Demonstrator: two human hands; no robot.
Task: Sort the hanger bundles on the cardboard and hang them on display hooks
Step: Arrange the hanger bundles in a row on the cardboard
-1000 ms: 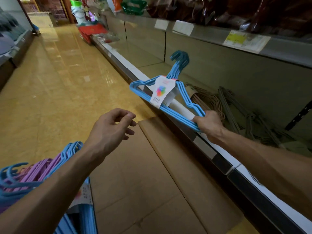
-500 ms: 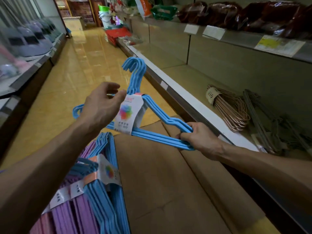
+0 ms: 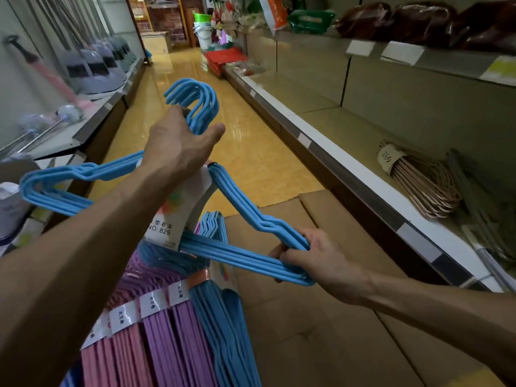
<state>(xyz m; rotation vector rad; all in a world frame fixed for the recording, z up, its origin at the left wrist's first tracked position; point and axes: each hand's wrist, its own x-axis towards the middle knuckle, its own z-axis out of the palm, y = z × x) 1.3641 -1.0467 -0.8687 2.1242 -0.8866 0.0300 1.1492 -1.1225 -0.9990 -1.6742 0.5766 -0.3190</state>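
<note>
Gripping blue hanger bundle (image 3: 243, 255) above cardboard (image 3: 321, 331): left hand (image 3: 181, 143) curls round neck below hooks, right hand (image 3: 315, 258) clamps shoulder end.

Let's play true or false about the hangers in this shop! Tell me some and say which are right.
1. Both hands hold the same blue hanger bundle. True: the left hand grips near its hooks, and the right hand grips one end.
2. The held bundle is pink. False: it is blue.
3. Pink and purple hanger bundles lie below the left arm. True.
4. The brown hangers hang from a hook. False: they lie on the shelf.
5. The cardboard sits below the right hand. True.
</note>
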